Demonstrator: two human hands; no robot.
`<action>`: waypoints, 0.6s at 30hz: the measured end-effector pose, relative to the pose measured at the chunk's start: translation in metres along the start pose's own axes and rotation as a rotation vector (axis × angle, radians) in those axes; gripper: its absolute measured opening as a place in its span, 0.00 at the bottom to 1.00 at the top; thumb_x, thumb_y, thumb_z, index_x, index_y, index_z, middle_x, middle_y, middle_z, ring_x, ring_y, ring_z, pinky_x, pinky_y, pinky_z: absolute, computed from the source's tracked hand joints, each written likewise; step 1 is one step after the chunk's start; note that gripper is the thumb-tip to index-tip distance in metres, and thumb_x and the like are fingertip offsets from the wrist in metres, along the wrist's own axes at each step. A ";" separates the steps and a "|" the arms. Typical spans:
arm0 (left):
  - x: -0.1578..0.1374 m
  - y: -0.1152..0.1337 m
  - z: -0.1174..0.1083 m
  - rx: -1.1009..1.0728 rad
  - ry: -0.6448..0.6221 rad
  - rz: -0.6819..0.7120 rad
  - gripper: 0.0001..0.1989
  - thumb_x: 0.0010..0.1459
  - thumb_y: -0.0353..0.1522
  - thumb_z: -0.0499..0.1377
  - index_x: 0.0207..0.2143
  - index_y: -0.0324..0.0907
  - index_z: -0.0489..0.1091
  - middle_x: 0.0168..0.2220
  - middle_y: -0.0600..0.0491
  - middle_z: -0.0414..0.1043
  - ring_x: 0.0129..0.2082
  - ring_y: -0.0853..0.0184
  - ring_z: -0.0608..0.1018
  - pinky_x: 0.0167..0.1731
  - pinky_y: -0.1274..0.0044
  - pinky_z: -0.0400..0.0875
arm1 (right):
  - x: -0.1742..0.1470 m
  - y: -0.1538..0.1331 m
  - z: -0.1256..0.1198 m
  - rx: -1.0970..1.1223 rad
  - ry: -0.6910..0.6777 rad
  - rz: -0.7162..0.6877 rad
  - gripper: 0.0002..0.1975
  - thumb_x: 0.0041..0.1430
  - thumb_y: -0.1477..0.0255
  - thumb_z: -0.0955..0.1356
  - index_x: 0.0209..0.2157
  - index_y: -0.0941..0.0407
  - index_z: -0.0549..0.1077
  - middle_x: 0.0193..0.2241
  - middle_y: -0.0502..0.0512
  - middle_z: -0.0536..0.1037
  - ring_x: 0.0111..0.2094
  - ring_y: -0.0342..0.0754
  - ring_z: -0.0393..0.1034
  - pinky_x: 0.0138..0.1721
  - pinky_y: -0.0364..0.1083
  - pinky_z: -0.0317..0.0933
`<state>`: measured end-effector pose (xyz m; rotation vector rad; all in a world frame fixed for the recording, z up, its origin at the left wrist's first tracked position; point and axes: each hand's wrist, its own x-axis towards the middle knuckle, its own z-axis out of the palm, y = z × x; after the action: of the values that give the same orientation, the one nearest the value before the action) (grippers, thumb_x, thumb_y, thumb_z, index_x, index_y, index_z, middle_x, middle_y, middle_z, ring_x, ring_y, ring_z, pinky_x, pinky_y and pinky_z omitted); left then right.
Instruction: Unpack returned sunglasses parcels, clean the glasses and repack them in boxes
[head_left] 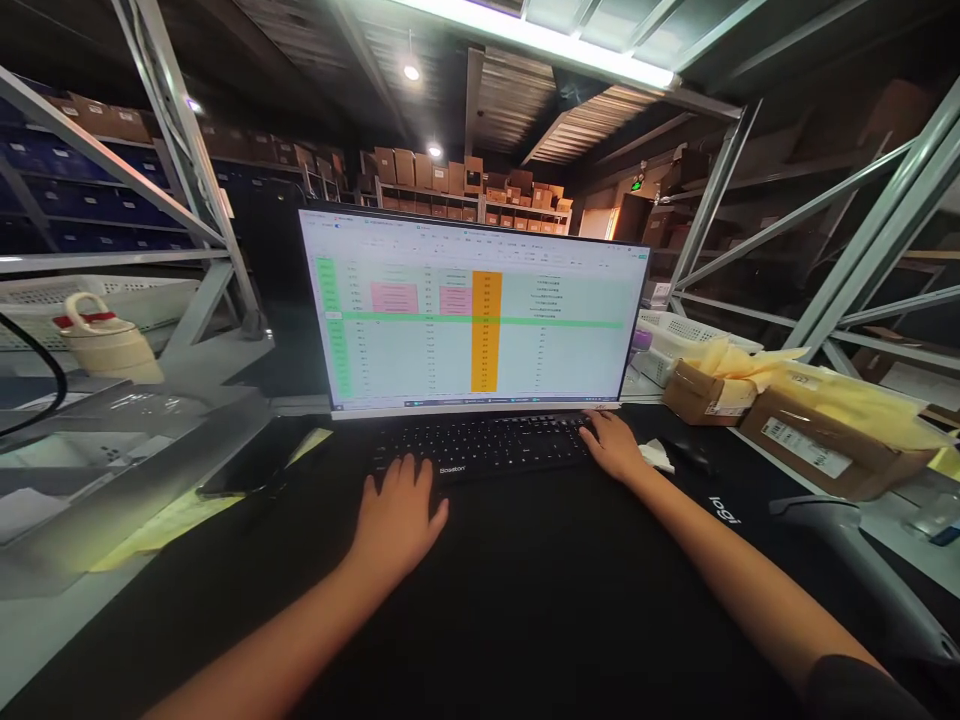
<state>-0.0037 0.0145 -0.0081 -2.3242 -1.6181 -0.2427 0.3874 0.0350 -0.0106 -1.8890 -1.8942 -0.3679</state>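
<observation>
Keyboard [484,444] lay on the black desk mat [510,600], at the foot of the monitor [420,370], where a spreadsheet [559,355] showed 1 green row band [405,319] crossing 1 orange column [485,350]. Left hand [397,505] was at the keyboard's lower left edge, right hand [613,445] over its right end; fingers of both 2 loosely spread, nothing gripped. Could not tell whether any key was down. Judged step: keying or stepping through rows. Next move probably called for a light fingertip press. Mouse [690,457] sat right of the right hand, crumpled white tissue [658,456] between.
</observation>
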 end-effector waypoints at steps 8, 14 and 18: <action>-0.006 0.003 -0.006 -0.057 0.011 -0.034 0.30 0.64 0.39 0.52 0.64 0.33 0.62 0.66 0.33 0.59 0.65 0.46 0.62 0.62 0.51 0.57 | -0.007 -0.004 0.006 0.007 0.003 -0.114 0.26 0.69 0.56 0.54 0.50 0.51 0.77 0.58 0.59 0.70 0.62 0.58 0.60 0.64 0.61 0.54; -0.009 0.002 -0.003 -0.121 0.006 -0.042 0.33 0.64 0.43 0.52 0.65 0.34 0.60 0.67 0.33 0.58 0.66 0.45 0.60 0.63 0.49 0.55 | 0.000 0.055 -0.023 0.007 0.058 -0.049 0.27 0.60 0.50 0.59 0.47 0.53 0.77 0.48 0.65 0.77 0.50 0.62 0.72 0.53 0.61 0.64; -0.010 0.001 0.002 -0.124 0.029 -0.034 0.33 0.64 0.44 0.51 0.65 0.33 0.60 0.67 0.32 0.57 0.66 0.44 0.60 0.63 0.48 0.54 | -0.018 0.154 -0.033 -0.049 0.098 0.125 0.24 0.48 0.48 0.65 0.36 0.51 0.79 0.37 0.75 0.79 0.37 0.69 0.75 0.38 0.65 0.66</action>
<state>-0.0062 0.0062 -0.0135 -2.3731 -1.6740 -0.3930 0.5433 0.0086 -0.0084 -1.9721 -1.7096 -0.4623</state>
